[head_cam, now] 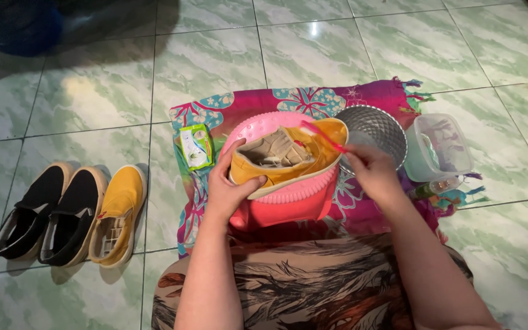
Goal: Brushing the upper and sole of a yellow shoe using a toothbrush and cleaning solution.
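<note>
My left hand (226,186) grips the heel end of a yellow slip-on shoe (288,157), held opening-up over a pink plastic basin (264,125). My right hand (371,171) holds a thin pink toothbrush (324,136) with its head at the shoe's toe end. The shoe's pale inner lining faces me. The basin rests on a pink stool-like base (285,211), which sits on a magenta flowered cloth (313,101).
A metal bowl (377,128) and a clear plastic container (441,146) sit right of the basin. A small green packet (195,145) lies on the cloth's left. On the green tiled floor at left stand two black shoes (47,214) and one yellow shoe (117,214).
</note>
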